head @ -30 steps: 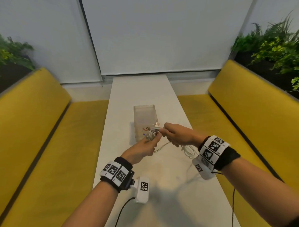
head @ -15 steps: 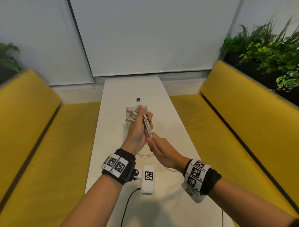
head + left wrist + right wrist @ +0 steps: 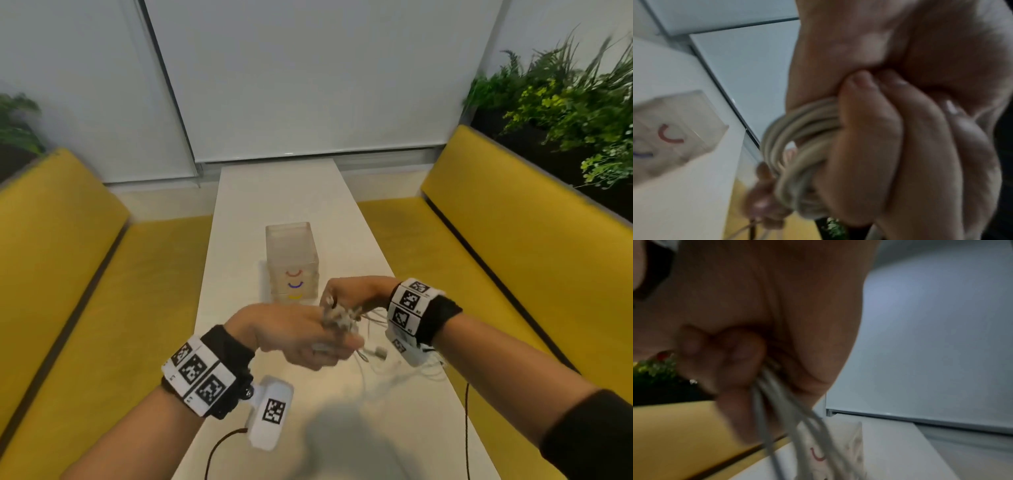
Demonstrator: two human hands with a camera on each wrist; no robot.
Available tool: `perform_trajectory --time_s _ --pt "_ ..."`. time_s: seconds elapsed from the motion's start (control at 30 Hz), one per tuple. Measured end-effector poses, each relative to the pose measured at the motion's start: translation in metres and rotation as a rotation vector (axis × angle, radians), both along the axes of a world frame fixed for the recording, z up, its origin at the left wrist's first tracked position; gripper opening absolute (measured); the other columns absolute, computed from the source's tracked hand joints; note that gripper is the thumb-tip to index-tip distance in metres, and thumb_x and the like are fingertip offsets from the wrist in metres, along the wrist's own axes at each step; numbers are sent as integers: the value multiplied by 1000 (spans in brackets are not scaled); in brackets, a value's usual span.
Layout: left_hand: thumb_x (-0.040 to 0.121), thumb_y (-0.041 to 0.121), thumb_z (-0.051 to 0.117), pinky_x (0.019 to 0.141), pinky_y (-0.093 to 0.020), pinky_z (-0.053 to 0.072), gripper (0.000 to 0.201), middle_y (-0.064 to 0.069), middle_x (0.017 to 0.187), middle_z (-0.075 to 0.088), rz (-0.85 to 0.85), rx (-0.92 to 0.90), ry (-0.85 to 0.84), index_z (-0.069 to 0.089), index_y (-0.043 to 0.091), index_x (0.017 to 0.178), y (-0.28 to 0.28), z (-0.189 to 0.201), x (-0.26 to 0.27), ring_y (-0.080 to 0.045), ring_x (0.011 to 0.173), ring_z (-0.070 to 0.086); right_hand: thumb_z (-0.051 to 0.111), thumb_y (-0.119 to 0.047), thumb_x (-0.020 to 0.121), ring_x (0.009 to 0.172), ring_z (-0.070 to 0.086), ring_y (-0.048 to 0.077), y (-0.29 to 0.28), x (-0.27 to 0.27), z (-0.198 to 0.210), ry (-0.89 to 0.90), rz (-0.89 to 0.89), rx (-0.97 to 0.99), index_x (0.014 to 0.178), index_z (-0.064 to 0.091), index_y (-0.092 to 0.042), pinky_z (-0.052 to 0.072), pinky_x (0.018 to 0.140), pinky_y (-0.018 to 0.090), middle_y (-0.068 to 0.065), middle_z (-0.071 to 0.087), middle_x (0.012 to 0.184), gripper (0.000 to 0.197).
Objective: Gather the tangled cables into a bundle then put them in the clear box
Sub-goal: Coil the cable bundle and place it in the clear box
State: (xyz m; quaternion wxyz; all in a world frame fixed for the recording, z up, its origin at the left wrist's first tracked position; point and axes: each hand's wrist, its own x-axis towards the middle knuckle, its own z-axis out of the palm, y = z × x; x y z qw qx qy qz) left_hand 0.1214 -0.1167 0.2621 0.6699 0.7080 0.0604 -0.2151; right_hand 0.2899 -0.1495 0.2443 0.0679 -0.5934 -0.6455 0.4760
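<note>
White cables are wound into a coil that my left hand grips above the table; the left wrist view shows the coil wrapped under its curled fingers. My right hand, just right of the coil, pinches several cable strands. Loose cable ends and a small white plug trail on the table under the right wrist. The clear box, marked with red, blue and yellow arcs, stands upright just beyond both hands and also shows in the wrist views as the box and the box.
The narrow white table runs between two yellow benches. Green plants stand behind the right bench. A black wire hangs from the left wrist camera, another along the right forearm.
My left hand has come down and back from the box with the coil. The right hand has swung up and to the right of the coil, drawing strands around it.
</note>
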Motion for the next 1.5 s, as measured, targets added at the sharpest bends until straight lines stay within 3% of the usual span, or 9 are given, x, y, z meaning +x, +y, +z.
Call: perform_trajectory --time_s 0.13,0.33,0.77,1.0,1.17,1.23,1.3,1.37,1.5 --pt "96 54 50 51 -33 28 45 0 57 37 -21 557 255 43 17 70 12 -31 -3 -20 51 31 56 -26 99 47 41 8 8 3 1 -49 69 -160 86 59 -12 39 48 23 -2 45 61 18" --pt "103 48 39 44 -26 33 17 8 58 41 403 641 62 53 39 100 32 -44 -4 -11 50 33 29 -27 107 53 39 17 14 -1 9 -74 -85 41 115 41 1 40 42 25 12 42 80 32" --pt "93 60 52 50 -25 32 41 2 61 47 1419 -211 -489 56 25 71 60 -24 40 -10 51 44 32 -28 107 51 39 6 5 -28 0 358 -296 406 94 38 -21 42 48 26 -3 42 70 16" --pt "104 45 38 48 -25 37 43 -1 55 38 989 -640 -776 46 15 74 48 26 40 -13 46 38 30 -35 106 49 33 9 -4 -21 -8 488 -278 336 62 37 -17 36 56 25 -5 34 58 48" --pt "97 52 45 34 -17 23 47 3 45 31 369 -774 -593 49 13 71 29 42 19 -8 34 25 69 -39 86 50 36 25 -2 -17 -18 389 -185 197 64 45 5 38 53 26 16 36 57 54" --pt "96 52 50 34 -15 25 46 4 46 32 169 -698 -477 54 13 72 24 45 9 -8 34 27 81 -49 71 57 35 35 2 -9 -22 301 -170 155 79 53 17 37 52 27 31 43 67 73" --pt "95 57 50 33 -14 24 45 9 46 36 29 -496 -245 58 22 68 20 44 -1 -4 34 29 78 -41 71 62 42 29 2 -1 -19 265 -133 153 77 69 -3 41 57 29 32 52 71 39" --pt "94 58 47 33 -13 21 46 11 47 37 24 -197 38 51 25 62 16 36 -11 -1 35 29 69 -21 81 67 48 24 3 5 -9 234 -67 123 73 70 -25 42 63 32 21 60 72 9" --pt "98 58 43 37 -17 19 46 3 59 35 70 223 313 46 23 70 19 5 -15 -8 44 25 52 -10 98 56 46 9 11 6 5 112 29 -28 87 59 -7 43 56 25 -2 53 67 14"
